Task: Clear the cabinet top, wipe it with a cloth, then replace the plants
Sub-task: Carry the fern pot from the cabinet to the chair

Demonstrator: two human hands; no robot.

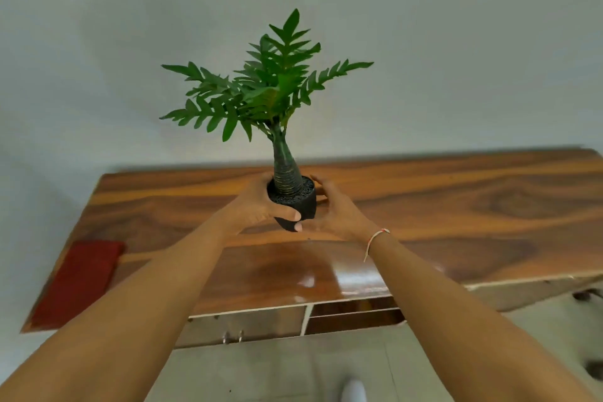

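A small green plant (270, 88) with a swollen ribbed stem stands in a black pot (301, 204). Both my hands hold that pot above the middle of the wooden cabinet top (456, 206). My left hand (257, 202) wraps the pot's left side, its thumb across the front. My right hand (336, 209) cups the right side, with a thread bracelet on the wrist. The pot's bottom is partly hidden by my fingers, so I cannot tell whether it touches the wood. A folded red cloth (78, 281) lies flat at the cabinet's left end.
A plain pale wall (456, 42) rises right behind the cabinet. Below the top are cabinet doors with small metal handles (232, 336) and an open shelf slot (352, 316). Pale floor lies in front, with a white shoe tip (354, 390) at the bottom.
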